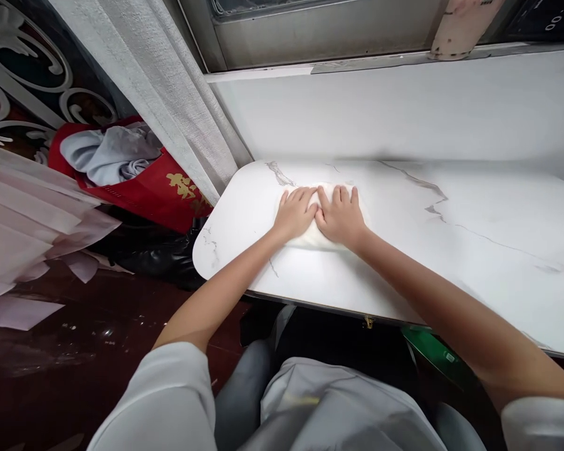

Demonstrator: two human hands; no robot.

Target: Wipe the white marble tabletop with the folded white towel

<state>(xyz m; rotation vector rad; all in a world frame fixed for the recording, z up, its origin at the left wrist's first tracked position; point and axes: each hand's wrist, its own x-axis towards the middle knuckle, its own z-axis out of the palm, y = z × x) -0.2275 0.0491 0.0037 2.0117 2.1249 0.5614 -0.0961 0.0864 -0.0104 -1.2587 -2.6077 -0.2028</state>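
A soft, cream-white, flattish piece [316,239] with rounded edges lies on the white marble-patterned table [479,263]. Whether it is dough or folded cloth I cannot tell. My left hand [295,215] rests palm down on its left part, fingers stretched out and pointing away from me. On the right part my right hand [341,214] lies flat in the same way, fingers a little apart. The two thumbs nearly meet in the middle. Both hands cover much of the piece, and neither is closed around anything.
Behind the table rises a white wall panel, with a cup [460,31] on the ledge above. A dark screen [552,22] stands at the top right. Left of the table are a grey-white curtain [169,81], a red bag [145,194] of clothes and pink fabric [32,219].
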